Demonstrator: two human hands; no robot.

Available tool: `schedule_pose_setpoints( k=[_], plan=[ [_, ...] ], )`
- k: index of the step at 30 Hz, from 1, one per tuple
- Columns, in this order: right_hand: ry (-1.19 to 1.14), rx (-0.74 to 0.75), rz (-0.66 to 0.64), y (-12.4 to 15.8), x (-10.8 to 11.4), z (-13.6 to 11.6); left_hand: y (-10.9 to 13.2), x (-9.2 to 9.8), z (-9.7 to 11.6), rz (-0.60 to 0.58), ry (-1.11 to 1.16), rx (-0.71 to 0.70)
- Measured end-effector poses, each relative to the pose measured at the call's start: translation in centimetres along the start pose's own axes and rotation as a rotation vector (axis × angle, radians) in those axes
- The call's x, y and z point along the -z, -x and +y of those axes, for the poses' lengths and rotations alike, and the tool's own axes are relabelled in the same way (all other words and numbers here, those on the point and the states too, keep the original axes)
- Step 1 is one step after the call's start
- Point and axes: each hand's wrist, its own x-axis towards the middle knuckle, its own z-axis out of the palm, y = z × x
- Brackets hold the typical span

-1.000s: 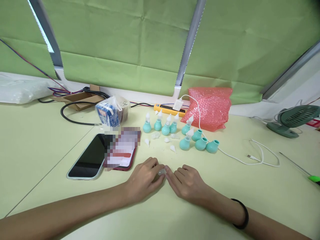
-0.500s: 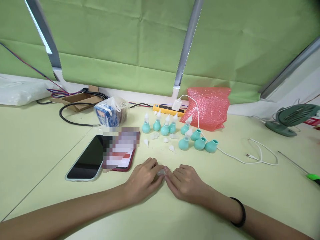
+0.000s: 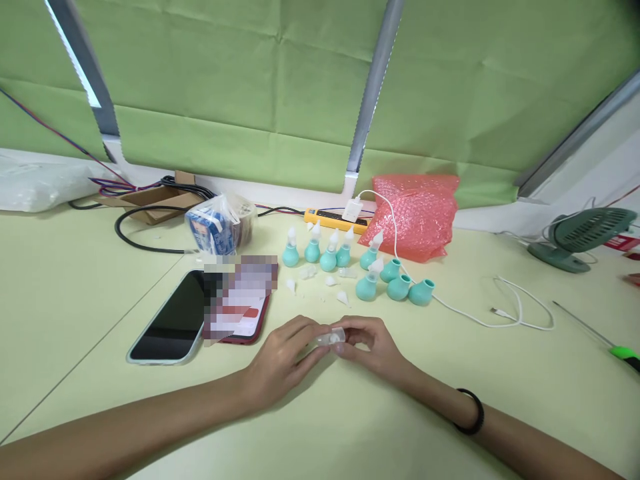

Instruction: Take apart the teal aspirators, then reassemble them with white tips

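A short translucent plastic tube (image 3: 334,337) lies sideways between my two hands, just above the table. My left hand (image 3: 286,353) pinches its left end with thumb and fingers. The thumb and index finger of my right hand (image 3: 375,343) are closed about its right end. Beyond the hands stand several teal rubber bulbs (image 3: 367,289), some topped with a clear pointed nozzle (image 3: 376,268). At the right, a few teal bulbs (image 3: 421,292) show open necks. Small white tips (image 3: 342,297) and other clear tubes (image 3: 347,273) lie loose in front of them.
Two phones lie at the left, one with a dark screen (image 3: 173,320), one in a red case (image 3: 245,339). Behind are a plastic-wrapped blue pack (image 3: 213,230), a yellow power strip (image 3: 320,219) and a pink bubble-wrap bag (image 3: 415,220). A white cable (image 3: 470,322), screwdriver (image 3: 620,352) and green fan (image 3: 590,230) are right.
The right hand has opened its curled fingers somewhat and shifted its grip. More of the tube shows between the hands now. The things on the table have stayed in place.
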Motion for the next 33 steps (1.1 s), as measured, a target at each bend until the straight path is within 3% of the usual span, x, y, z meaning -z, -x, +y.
schedule_pose_setpoints(
  k=[5, 15, 18, 21, 25, 27, 30, 33],
  plan=[
    [-0.153, -0.101, -0.063, 0.0, 0.1, 0.0, -0.2, 0.1, 0.1, -0.018, 0.022, -0.039],
    [0.006, 0.006, -0.103, 0.2, 0.0, -0.5, 0.1, 0.2, 0.2, -0.039, 0.009, -0.047],
    [0.180, 0.174, -0.023, 0.3, -0.1, -0.6, 0.0, 0.2, 0.4, 0.017, 0.001, -0.035],
    [0.413, 0.461, 0.178, 0.3, 0.7, -1.4, -0.1, 0.1, 0.4, 0.051, -0.010, 0.014],
    [0.849, 0.720, 0.437, -0.4, 4.5, -3.7, -0.2, 0.1, 0.4, 0.056, -0.007, 0.046],
    [1.193, 0.676, 0.401, -0.9, 7.2, -4.9, -0.2, 0.0, 0.4, 0.063, -0.003, 0.043],
    [1.583, 0.363, 0.325, -1.4, 10.6, -5.5, -0.3, 0.0, 0.4, 0.049, -0.015, 0.064],
    [1.742, 0.059, 0.203, -1.7, 12.2, -4.6, -0.4, 0.2, 0.4, 0.015, -0.007, 0.087]
  ],
)
